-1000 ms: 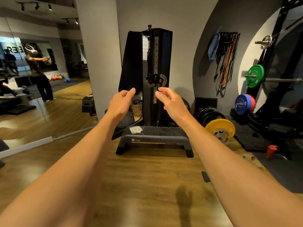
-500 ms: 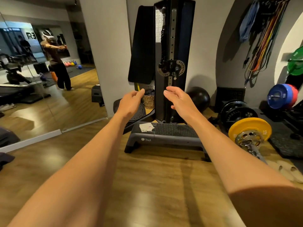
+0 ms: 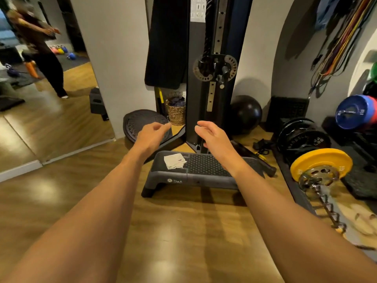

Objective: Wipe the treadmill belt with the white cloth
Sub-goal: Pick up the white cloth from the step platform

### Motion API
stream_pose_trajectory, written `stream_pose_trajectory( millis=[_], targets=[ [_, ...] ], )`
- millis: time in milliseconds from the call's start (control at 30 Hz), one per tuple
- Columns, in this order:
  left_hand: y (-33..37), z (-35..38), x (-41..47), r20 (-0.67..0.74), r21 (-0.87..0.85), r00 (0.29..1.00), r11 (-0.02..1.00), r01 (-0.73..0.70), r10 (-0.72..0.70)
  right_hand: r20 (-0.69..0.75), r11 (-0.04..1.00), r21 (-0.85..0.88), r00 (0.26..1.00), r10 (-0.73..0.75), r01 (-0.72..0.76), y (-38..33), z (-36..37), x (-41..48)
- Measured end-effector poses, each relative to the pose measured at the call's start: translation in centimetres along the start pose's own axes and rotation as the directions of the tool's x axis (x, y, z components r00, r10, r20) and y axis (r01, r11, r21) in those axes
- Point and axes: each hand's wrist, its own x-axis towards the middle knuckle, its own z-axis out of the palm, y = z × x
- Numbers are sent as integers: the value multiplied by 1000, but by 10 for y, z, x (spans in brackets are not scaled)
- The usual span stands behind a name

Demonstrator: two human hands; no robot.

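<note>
— Since neither of our hands holds anything, how far along would we say we are?

— Barely begun. Our left hand and right hand both reach out in front of us in the air. Each grip is loose and spread, with fingers gently bent and thumb apart from them, pinching nothing.

— And the white cloth?

— It lies as a folded, slightly rumpled square on the left end of the step platform. That platform stands on the wooden floor ahead of us, just on the near side of the cable machine. From where we look, the cloth shows between our two wrists, nearer the left one, and neither hand touches it.

— Can we see the treadmill belt?

— We cannot find it. To the right are a yellow weight plate and darker plates. To the left is a mirror, where the dark shapes in the reflection are too blurred for us to name.

— So what is done, and what is left?

— We can point to nothing as done, because the cloth is not picked up and no surface has been wiped. As we judge it, the whole job lies ahead. We need to bring a hand down onto the cloth and close the grip on it. Then we carry it to the treadmill, wherever that stands, and draw it along the belt. The left hand looks the better placed for the pick-up.
</note>
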Motion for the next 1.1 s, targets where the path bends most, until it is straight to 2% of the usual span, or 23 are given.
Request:
stream_pose_trajectory(
  millis=[300,500,700,867,1100],
  targets=[
    [-61,34,195,52,94,998,995,24,-29,45,991,-83,993,111,-107,87,20,194],
    [-124,65,310,46,45,979,979,198,-200,115,974,-103,971,212,-200,156,61,327],
    [-194,90,413,82,35,942,945,325,-327,119,934,-114,928,352,-340,220,116,428],
    [-281,128,493,120,50,886,894,444,-447,66,890,-201,901,428,-408,297,157,497],
    [-387,203,560,226,84,787,816,572,-574,52,788,-218,799,599,-576,422,209,560]
  ],
)
